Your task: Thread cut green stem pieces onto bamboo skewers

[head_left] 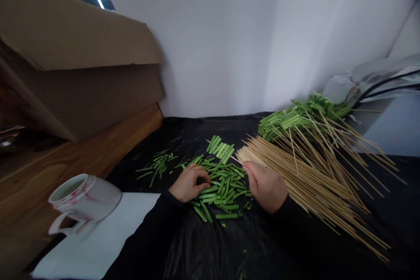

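My right hand [265,186] pinches a thin bamboo skewer [236,160] between thumb and fingers. Several short green stem pieces [220,149] sit side by side on that skewer, whose tip pokes out at the far left. Below it lies a loose pile of cut green stems [226,186]. My left hand [192,182], with a ring on one finger, reaches into the left side of this pile. Its thumb and forefinger are curled together at the stems; what is between the fingertips is hidden.
Many bare skewers [308,175] lie fanned out at right, beside a heap of green skewered stems [298,118]. Thinner stem bits [159,166] are scattered at left on black plastic sheeting [210,249]. A mug [95,197] stands on white paper [108,245]; a cardboard box [108,92] is behind.
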The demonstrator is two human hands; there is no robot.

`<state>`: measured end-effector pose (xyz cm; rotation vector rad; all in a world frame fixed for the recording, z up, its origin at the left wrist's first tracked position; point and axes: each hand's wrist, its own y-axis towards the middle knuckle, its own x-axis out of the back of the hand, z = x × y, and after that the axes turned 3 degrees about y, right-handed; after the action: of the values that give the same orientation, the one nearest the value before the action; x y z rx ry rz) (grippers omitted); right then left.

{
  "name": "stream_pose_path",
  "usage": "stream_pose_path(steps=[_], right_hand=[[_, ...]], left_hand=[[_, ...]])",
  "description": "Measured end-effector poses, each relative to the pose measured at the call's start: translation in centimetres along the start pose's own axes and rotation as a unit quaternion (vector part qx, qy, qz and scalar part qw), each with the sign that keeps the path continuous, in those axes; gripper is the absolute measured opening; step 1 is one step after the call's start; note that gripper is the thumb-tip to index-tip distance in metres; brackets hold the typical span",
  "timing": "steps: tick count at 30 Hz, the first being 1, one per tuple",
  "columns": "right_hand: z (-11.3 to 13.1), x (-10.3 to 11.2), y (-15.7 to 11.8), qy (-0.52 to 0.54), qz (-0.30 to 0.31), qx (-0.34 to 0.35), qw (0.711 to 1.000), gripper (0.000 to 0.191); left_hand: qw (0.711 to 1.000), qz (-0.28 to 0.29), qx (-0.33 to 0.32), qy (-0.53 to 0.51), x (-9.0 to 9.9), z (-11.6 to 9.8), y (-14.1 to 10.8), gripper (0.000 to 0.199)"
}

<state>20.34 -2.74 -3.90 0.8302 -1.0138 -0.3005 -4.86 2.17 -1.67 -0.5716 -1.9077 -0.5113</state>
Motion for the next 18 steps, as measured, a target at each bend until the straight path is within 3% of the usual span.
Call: stream_pose_path(steps=[7,14,18], right_hand=[[0.02,0.06,0.02,-0.005,0.005,0.002,1.000,0.025],[-0.11,-0.21,-0.07,0.004,0.002,0.004,1.000,0.025],[-0.02,-0.13,-0.08,-0.002,0.002,0.004,1.000,0.025]], left_hand=[[1.000,0.008,0.022,0.007,0.34,0.48,-0.09,0.016],[0.999,0.017,-0.006,0.032,0.11,0.56,-0.16,0.012],[0.999,-0.014,-0.028,0.010,-0.09,0.18,-0.04,0.010]])
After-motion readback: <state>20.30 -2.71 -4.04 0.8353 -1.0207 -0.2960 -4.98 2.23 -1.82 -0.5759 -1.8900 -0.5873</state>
